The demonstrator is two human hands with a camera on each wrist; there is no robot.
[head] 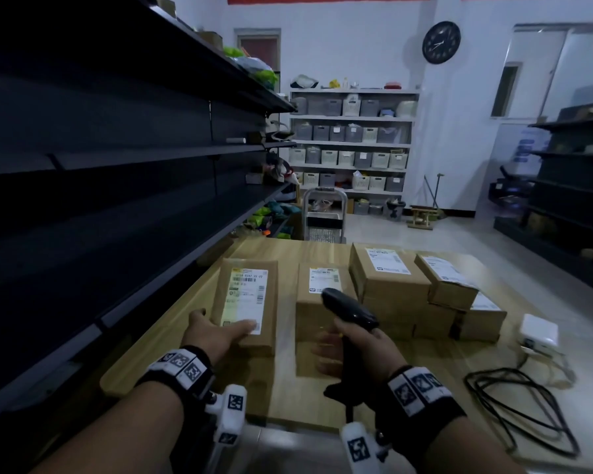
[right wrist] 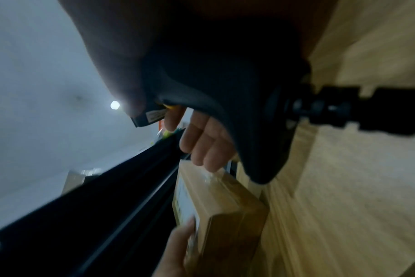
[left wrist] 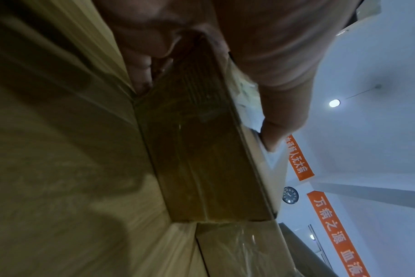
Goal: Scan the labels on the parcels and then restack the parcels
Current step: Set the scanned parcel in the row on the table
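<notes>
A flat brown parcel [head: 245,302] with a white and yellow label lies on the wooden table [head: 192,336] at the left. My left hand [head: 220,325] grips its near end, the thumb [left wrist: 272,131] pressed on the label and the fingers [left wrist: 142,75] against the parcel's [left wrist: 201,150] far side. My right hand [head: 360,343] holds a black barcode scanner [head: 351,311] by its handle, with the head over a second labelled parcel [head: 317,302]. In the right wrist view the fingers [right wrist: 201,146] wrap the scanner [right wrist: 225,112] above the flat parcel [right wrist: 228,206].
Several labelled parcels [head: 391,285] are stacked at the table's back right. A white power adapter [head: 538,331] and a coiled black cable [head: 521,408] lie at the right. Dark shelving [head: 117,200] runs along the left edge. A step stool [head: 324,217] stands beyond the table.
</notes>
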